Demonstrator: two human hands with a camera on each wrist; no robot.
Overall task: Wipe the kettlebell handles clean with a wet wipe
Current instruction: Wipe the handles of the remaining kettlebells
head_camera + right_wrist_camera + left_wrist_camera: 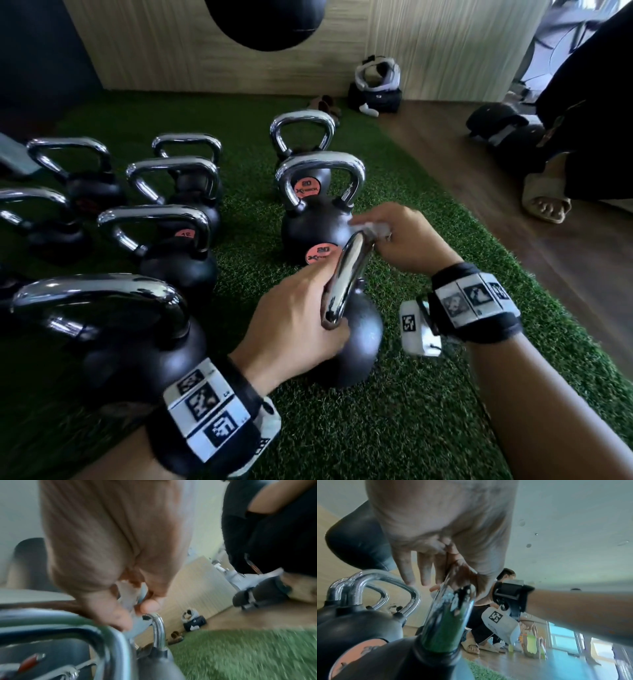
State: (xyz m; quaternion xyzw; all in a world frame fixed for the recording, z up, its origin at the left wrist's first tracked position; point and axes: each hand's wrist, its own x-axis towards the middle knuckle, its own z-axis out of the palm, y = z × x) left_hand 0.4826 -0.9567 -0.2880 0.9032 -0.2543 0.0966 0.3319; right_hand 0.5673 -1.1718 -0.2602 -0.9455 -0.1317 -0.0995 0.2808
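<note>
Head view, kettlebells: nine with chrome handles stand on the green turf (pixel 394 428); six at the left, three in a row at the right.
Kettlebell in work: nearest of the right row (pixel 356 339), its chrome handle (pixel 346 277) edge-on to the camera.
Left hand (pixel 294 318): fingers curled around the near side of this handle, holding it.
Right hand (pixel 400 236): pinches a white wet wipe (pixel 371 229) against the far top corner of the handle.
Behind it: a kettlebell marked 20 (pixel 317 219), touching or just beside.
Around: black bag (pixel 375 97) by the far wall; another person's sandalled foot (pixel 544 202) far right.
</note>
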